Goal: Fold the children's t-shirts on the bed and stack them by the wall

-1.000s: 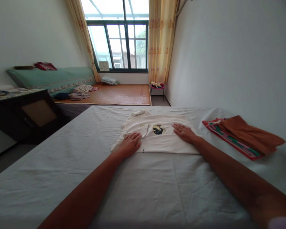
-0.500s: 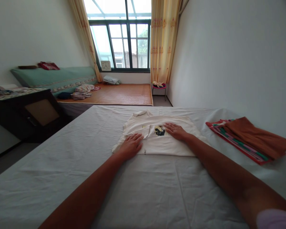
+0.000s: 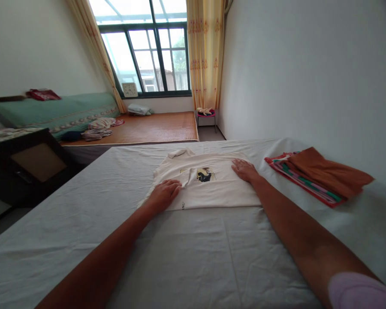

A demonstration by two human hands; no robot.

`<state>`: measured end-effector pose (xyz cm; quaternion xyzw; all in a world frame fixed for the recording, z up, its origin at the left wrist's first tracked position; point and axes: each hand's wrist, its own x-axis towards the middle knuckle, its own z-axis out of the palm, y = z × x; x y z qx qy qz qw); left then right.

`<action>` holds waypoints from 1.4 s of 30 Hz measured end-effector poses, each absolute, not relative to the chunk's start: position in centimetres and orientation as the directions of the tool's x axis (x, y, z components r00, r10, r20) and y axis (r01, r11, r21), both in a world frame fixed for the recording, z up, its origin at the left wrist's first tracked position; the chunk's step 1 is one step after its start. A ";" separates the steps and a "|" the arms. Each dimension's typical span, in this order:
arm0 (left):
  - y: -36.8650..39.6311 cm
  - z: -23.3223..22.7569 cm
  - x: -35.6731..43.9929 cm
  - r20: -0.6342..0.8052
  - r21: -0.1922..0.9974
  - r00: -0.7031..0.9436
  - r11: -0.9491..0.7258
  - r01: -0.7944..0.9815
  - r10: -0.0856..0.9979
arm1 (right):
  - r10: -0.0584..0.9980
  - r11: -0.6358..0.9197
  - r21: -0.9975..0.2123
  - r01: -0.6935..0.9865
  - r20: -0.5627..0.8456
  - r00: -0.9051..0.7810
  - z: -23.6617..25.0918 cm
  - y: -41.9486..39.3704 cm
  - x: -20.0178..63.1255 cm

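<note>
A cream T-shirt (image 3: 218, 191) with a dark and yellow print lies folded on the white sheet (image 3: 186, 257), its collar toward the far left. My left hand (image 3: 165, 192) rests flat on the shirt's left part, fingers stretched out over the cloth beside a crease. On the right part of the shirt lies my right hand (image 3: 244, 170), palm down with fingers extended, to the right of the print. Neither hand grips the fabric.
To the right, a stack of folded clothes (image 3: 318, 174) has a rust-brown piece on top. Beyond the sheet stands a bed with a brown mat (image 3: 161, 126) and several garments (image 3: 98, 134). A dark cabinet (image 3: 35, 159) is at left; a pink stool (image 3: 206, 114) stands by the curtain.
My right hand has slid right across the shirt, away from the print. My left hand stays on the left part. The view has turned slightly to the right.
</note>
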<state>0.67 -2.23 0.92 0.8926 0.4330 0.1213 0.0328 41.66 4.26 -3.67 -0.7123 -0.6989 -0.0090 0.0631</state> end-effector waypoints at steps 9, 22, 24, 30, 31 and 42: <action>4.7 1.9 4.4 0.215 0.195 0.600 -0.636 0.747 0.770 | 0.993 0.006 -0.083 0.997 0.119 0.004 -3.9 4.2 42.1; 11.1 -1.5 -1.0 -0.021 0.048 0.255 -0.254 0.966 0.967 | 0.992 0.011 -0.074 0.997 0.127 -0.001 -3.6 4.2 42.3; 11.6 -1.5 -1.9 -0.019 0.045 0.187 -0.186 0.982 0.982 | 0.993 0.008 -0.074 0.997 0.120 0.001 -3.7 4.1 42.3; 12.9 -1.1 -3.5 -0.013 0.045 0.070 -0.069 0.997 0.998 | 0.992 -0.013 -0.079 0.997 0.121 0.022 -3.4 3.9 41.7; 13.1 -0.8 -3.5 -0.014 0.048 0.072 -0.072 0.996 0.997 | 0.993 -0.025 -0.073 0.997 0.116 0.034 -3.1 4.1 41.7; 17.5 0.2 0.0 0.067 0.155 0.208 -0.216 0.964 0.976 | 0.989 -0.103 -0.072 0.992 0.104 0.110 -1.0 10.9 46.9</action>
